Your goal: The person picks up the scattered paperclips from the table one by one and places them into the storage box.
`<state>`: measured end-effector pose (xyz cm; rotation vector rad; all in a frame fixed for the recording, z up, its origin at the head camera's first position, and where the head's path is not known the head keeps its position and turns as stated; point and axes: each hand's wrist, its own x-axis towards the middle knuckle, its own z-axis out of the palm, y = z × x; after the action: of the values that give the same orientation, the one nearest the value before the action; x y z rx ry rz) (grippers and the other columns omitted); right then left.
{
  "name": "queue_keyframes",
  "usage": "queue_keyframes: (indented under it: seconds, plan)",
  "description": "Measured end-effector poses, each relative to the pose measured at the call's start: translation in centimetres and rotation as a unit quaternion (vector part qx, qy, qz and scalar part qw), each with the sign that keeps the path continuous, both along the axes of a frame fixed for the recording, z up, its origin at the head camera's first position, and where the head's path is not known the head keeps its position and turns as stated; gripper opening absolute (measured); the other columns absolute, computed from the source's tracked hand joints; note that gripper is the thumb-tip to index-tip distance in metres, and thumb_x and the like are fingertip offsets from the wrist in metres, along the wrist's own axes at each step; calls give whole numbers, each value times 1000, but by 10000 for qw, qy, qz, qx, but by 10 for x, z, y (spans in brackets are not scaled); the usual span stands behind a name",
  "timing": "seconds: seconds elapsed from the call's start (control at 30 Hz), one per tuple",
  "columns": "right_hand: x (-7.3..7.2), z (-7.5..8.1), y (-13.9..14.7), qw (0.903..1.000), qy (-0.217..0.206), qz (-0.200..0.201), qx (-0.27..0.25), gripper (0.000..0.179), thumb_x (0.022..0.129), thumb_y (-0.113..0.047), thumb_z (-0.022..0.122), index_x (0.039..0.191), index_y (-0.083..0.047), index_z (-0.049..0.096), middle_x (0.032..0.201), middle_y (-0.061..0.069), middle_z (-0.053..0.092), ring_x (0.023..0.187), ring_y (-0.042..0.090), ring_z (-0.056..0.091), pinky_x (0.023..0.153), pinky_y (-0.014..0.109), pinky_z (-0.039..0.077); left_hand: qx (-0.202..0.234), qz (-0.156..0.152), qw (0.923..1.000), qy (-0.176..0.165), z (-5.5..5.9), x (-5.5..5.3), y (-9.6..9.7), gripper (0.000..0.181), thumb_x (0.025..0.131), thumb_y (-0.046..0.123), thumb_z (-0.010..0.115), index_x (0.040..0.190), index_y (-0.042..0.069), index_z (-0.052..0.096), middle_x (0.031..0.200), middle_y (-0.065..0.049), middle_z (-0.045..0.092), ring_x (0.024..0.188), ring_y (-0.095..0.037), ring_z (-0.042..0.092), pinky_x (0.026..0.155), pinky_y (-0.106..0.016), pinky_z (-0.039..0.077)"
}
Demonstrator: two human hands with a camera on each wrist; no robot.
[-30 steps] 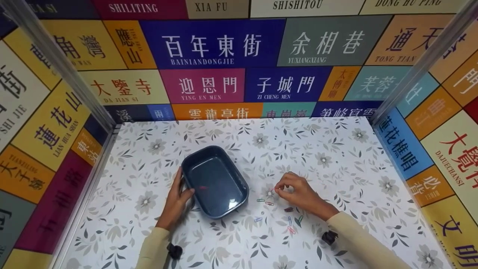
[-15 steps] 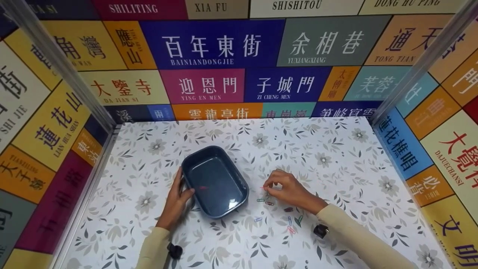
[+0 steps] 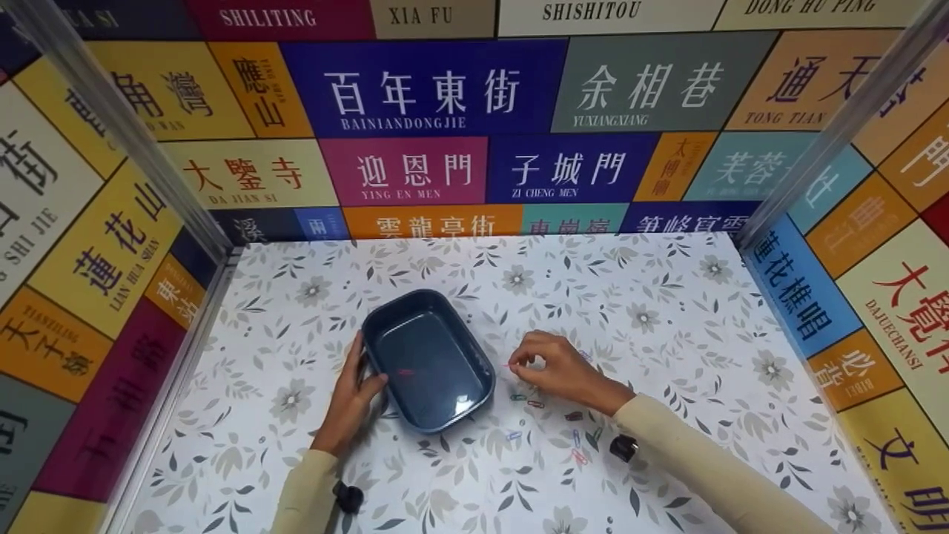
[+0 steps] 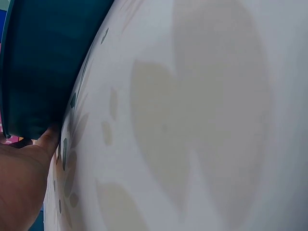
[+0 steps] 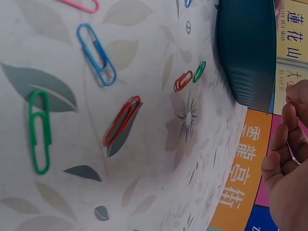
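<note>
Pink paper clip (image 3: 508,365), pinched between thumb and forefinger of right hand (image 3: 552,365), just right of dark blue tray (image 3: 426,341), visible end pointing trayward, long axis roughly crosswise, left hand (image 3: 354,397) holding tray's left side.

Head view: from above, facing forward and down, farthest back, wall (image 3: 437,169) at twelve o'clock. Left wrist view: close, low, sideways, tray (image 4: 45,67) at ten o'clock. Right wrist view: low, near paper clips (image 5: 121,121), tray at two o'clock. Head and right wrist share both.
</note>
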<state>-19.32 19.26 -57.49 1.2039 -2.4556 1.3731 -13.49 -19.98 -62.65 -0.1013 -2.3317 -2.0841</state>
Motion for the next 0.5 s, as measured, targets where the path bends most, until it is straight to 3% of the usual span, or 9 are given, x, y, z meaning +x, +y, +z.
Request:
queue_keyframes:
  seconds: [0.5]
  plan:
    - [-9,6,-26,9992,125,280,274,7,95,1,82,95,-5,84,88,1,72,84,25,66,72,48,57,-69,-40,9998,191,-1,-1,0,87,110,2,62,178,7,8,185,-16,5,167,-47,12,135,-56,17]
